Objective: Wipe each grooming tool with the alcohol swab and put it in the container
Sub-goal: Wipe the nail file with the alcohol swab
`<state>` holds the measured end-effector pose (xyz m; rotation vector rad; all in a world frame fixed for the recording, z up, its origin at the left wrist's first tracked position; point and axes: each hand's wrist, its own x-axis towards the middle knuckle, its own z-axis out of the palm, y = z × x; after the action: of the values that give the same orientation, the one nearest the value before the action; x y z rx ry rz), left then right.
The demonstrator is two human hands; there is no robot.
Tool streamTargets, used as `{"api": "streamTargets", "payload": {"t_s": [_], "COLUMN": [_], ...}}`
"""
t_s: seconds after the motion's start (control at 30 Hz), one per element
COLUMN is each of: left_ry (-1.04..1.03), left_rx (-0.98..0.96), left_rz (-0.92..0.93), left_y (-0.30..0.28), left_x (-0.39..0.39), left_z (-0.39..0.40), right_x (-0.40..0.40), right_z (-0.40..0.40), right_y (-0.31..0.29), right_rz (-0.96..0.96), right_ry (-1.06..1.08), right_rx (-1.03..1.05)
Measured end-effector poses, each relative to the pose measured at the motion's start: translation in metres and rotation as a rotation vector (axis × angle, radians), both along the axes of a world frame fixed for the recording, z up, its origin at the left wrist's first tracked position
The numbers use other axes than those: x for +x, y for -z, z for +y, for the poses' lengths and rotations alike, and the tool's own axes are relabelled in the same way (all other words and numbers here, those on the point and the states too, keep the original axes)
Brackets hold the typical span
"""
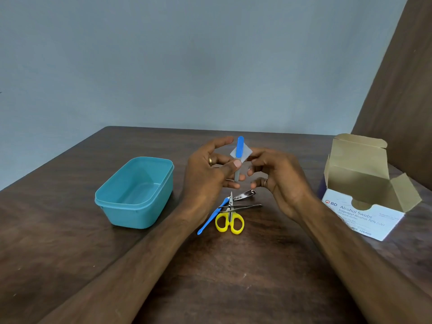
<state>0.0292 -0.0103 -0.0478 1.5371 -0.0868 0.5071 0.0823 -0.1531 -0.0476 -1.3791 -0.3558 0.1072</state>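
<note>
Early going here: the teal container [134,192] sits with nothing visible inside, so 0 tools are put away. The left hand [205,174] pinches a blue-handled nail file [239,155] upright above the table [70,242], while the right hand [275,176] holds the alcohol swab [245,153] against it. On the table, 4 tools wait: yellow-handled scissors [230,222], tweezers [243,206], a nail clipper [245,194] and a blue-handled tool [211,217]. That makes 5 tools, 1 container, 1 open swab box [364,202].
</note>
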Motion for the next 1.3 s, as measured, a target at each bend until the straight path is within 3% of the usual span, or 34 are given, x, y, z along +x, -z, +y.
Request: {"api": "streamTargets", "payload": {"t_s": [0.27, 0.5, 1.07, 1.3], "left_ry": [0.016, -0.052, -0.013, -0.177], "left_rx": [-0.012, 0.169, 0.128, 0.055], "left_rz": [0.008, -0.022, 0.045, -0.074], "left_y": [-0.002, 0.002, -0.006, -0.014], "left_x": [-0.003, 0.001, -0.001, -0.004], "left_z": [0.0, -0.001, 0.004, 0.008], "right_x": [-0.002, -0.001, -0.003, -0.001], "right_z": [-0.004, -0.002, -0.004, -0.007], "right_y": [-0.001, -0.001, -0.005, -0.007], "right_rz": [-0.008, -0.058, 0.025, 0.005], "right_ry": [-0.047, 0.001, 0.051, 0.058], "right_rx": [-0.022, -0.104, 0.054, 0.019]}}
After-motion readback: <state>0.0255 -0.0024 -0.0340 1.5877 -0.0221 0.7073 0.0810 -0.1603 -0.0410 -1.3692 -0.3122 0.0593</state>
